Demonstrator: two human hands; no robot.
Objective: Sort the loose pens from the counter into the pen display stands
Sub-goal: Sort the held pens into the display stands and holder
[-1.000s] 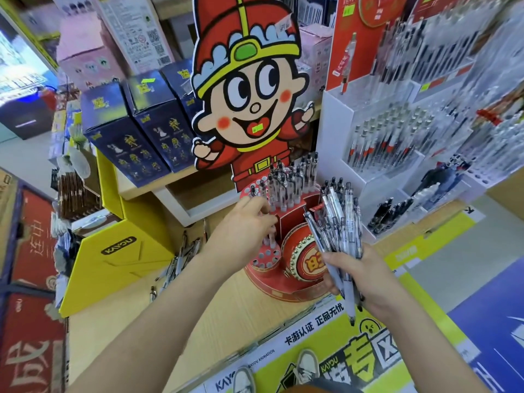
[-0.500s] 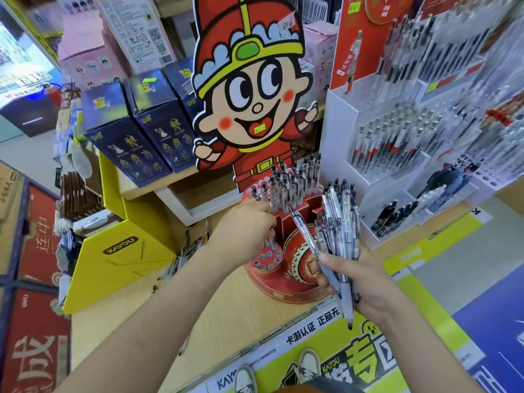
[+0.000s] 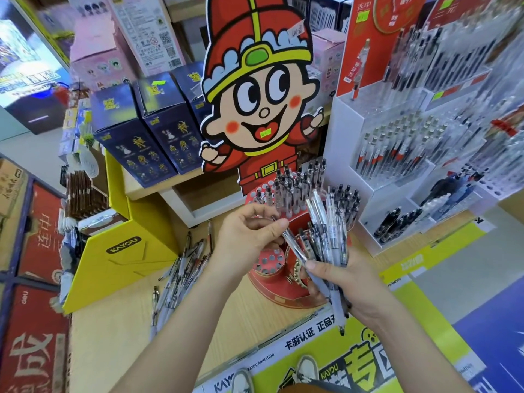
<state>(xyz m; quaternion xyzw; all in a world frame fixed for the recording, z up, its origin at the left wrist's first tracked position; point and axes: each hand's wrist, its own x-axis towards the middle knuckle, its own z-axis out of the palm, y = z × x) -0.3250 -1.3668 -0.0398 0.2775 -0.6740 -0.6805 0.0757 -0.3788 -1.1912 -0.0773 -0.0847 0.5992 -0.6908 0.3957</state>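
My right hand (image 3: pixel 348 282) grips a fanned bundle of clear pens (image 3: pixel 329 228) in front of the red round pen stand (image 3: pixel 279 282) with a cartoon figure board (image 3: pixel 255 103). My left hand (image 3: pixel 249 236) pinches the top of a single clear pen (image 3: pixel 293 245) that sticks out of the bundle to the left. Several pens (image 3: pixel 292 188) stand in the stand's upper holes; the lower tier's holes (image 3: pixel 268 263) are bare. A pile of loose pens (image 3: pixel 181 273) lies on the wooden counter (image 3: pixel 113 350) to the left.
A white tiered pen display (image 3: pixel 397 154) stands at the right, full of pens. A yellow cardboard box (image 3: pixel 124 251) sits left of the loose pile. Dark blue boxes (image 3: pixel 150 137) line the shelf behind. A yellow and white banner (image 3: pixel 312 350) runs along the counter's front edge.
My left hand came away from the stand's upper pens and moved right to the bundle, taking hold of one pen. My right hand tilted the bundle slightly toward it.
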